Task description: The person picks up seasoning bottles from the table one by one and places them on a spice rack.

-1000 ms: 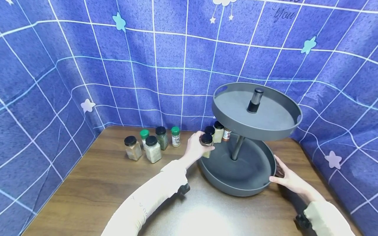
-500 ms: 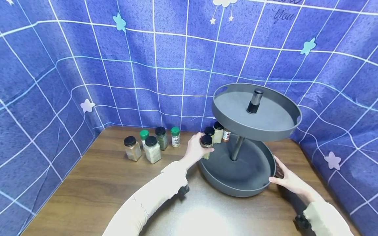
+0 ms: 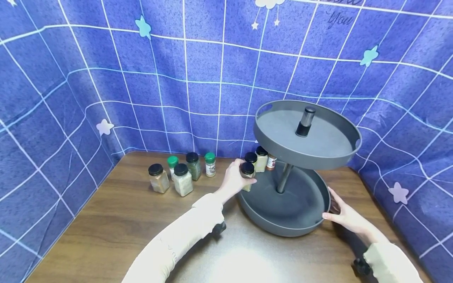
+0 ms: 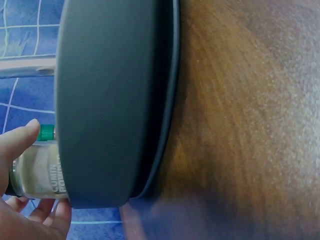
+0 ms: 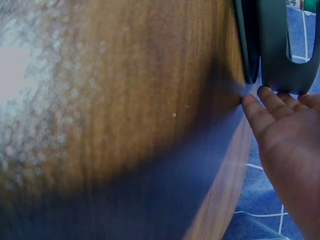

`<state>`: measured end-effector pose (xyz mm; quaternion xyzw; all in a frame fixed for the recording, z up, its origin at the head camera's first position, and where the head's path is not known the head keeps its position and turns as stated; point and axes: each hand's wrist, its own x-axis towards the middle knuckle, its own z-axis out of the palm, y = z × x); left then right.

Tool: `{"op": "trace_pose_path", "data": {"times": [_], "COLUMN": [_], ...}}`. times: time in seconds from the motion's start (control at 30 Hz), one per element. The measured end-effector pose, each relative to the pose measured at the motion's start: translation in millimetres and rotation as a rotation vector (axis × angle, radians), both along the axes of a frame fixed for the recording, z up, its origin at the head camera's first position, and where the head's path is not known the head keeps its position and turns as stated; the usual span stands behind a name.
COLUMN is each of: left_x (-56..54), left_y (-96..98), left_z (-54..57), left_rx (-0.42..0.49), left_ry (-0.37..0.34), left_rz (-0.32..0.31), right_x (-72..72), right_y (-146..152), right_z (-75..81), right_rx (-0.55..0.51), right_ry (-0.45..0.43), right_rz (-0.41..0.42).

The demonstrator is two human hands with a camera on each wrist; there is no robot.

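My left hand [image 3: 233, 179] grips a clear spice jar [image 3: 246, 186] with a black lid, at the left rim of a grey lower tray [image 3: 293, 214]. In the left wrist view, the word cumin shows on the jar's label [image 4: 54, 175], with the thumb on one side and fingers on the other. Part of the jar is hidden behind the tray wall. My right hand [image 3: 348, 216] touches the tray's right side with extended fingers, the thumb near its rim. Behind the gripped jar stand two more black-lidded jars [image 3: 262, 162] and a small orange-red bottle [image 3: 271, 162].
A grey upper tray [image 3: 329, 135] on a metal post [image 3: 285, 179] overhangs the lower one. Several spice jars stand on the wooden table [image 3: 116, 220] at left, among them a white-filled jar [image 3: 184, 184] and a green-capped bottle [image 3: 210, 167]. A blue curtain [image 3: 162, 94] hangs behind.
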<state>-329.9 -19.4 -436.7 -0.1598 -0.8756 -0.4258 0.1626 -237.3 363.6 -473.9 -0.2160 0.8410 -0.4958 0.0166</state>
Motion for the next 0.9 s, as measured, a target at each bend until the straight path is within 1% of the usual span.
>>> {"op": "trace_pose_path", "data": {"times": [0.13,0.3,0.4,0.5,0.63,0.8,0.9], "left_x": [1.6,5.2,7.8,9.6,12.9,19.6,23.9], "left_y": [-2.3,-4.9,-7.8,-10.8,-15.6,-23.5,-29.4], "left_z": [4.8,11.7,16.1,20.1,24.6,31.4,36.4], "left_rx": [-0.023,-0.039,-0.023,0.004,0.022,0.003,-0.004], "left_ry": [-0.024,-0.078,-0.118,-0.141,-0.148,-0.144,-0.127], "left_rz": [-0.02,-0.04,-0.053,-0.07,-0.086,-0.088,-0.092], "right_x": [-1.1,-1.2,-1.6,-1.9,-2.3,-2.2,-2.5], "right_y": [1,1,1,2,2,2,1], "right_z": [-1.6,-2.2,-2.6,-3.0,-3.3,-3.2,-3.1], "right_rx": [-0.003,0.003,0.006,0.004,-0.004,-0.011,-0.017], "right_ry": [0.012,0.017,0.015,0.016,0.019,0.023,0.026], "right_rz": [0.005,0.002,0.001,0.001,0.007,0.017,0.021]}}
